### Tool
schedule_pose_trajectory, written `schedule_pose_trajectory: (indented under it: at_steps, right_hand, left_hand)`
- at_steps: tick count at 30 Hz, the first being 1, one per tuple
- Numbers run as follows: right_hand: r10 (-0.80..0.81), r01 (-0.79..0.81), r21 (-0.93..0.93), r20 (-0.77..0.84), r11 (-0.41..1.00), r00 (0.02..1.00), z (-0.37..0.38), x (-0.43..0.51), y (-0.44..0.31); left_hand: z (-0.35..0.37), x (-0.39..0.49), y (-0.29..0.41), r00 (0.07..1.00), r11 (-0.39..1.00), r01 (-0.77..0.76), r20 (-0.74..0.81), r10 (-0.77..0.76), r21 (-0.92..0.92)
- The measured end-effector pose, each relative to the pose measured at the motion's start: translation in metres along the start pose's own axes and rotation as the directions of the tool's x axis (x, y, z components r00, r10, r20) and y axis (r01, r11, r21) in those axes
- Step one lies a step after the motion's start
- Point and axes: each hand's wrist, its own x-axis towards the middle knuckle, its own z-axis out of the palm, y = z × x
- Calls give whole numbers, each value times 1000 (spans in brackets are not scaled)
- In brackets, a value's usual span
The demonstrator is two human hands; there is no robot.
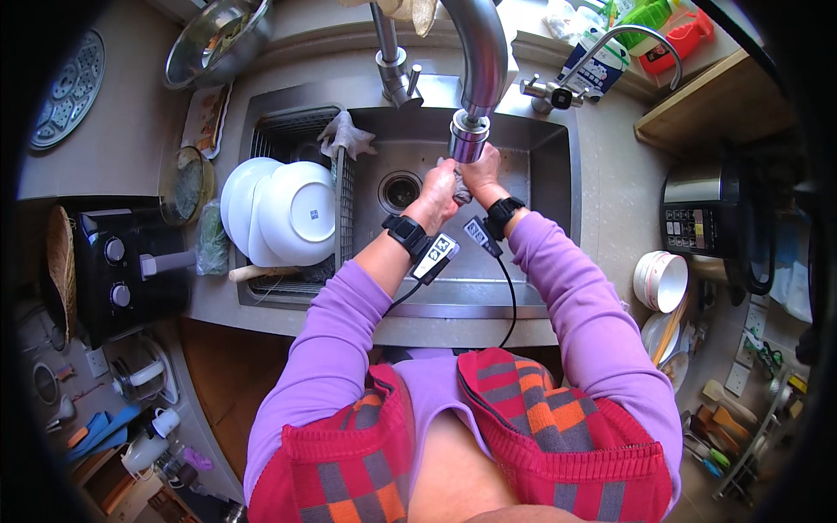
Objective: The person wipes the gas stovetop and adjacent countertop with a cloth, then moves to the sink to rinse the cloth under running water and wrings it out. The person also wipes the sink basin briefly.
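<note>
Both of my hands are over the stainless steel sink (484, 274), just below the faucet spout (469, 140). My left hand (437, 193) is closed on a bunched greyish cloth (461, 188). My right hand (482, 171) grips the same cloth from the other side, partly hidden behind the spout. The drain (400, 191) lies to the left of my hands. A dish rack (345, 216) fills the sink's left part, with stacked white plates (297, 212) leaning in it and a pale rag (348, 136) draped over its edge.
Beyond the sink stand a second faucet (392, 75) and a small curved tap (552, 97). A metal bowl (219, 46) is at the back left. Stacked bowls (660, 281) and an electric cooker (693, 216) sit on the right. A black appliance (131, 261) stands on the left.
</note>
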Motion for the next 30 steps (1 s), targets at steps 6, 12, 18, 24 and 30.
schedule_pose_trajectory:
  at_steps: [6, 12, 18, 24, 30]
  right_hand:
    - [-53, 54, 124, -18, 991, 998, -15, -2, -17]
    - [-175, 161, 190, 57, 968, 983, -11, -17, -4]
    - [94, -91, 152, -15, 984, 995, -8, -16, 36]
    - [206, -860, 418, 851, 292, 483, -36, -40, 49]
    - [112, -586, 644, 621, 492, 776, -59, -41, 36]
  left_hand:
    - [-4, -1, -1, 984, 1000, 4, 180, -3, -7]
    - [3, -19, -2, 935, 991, -53, 342, 94, -126]
    - [-5, -29, -21, 993, 988, -90, 90, 80, 122]
    - [-13, -47, -6, 928, 951, -295, 263, 262, 97]
    - [-26, -69, -8, 987, 916, -151, 6, 160, 372]
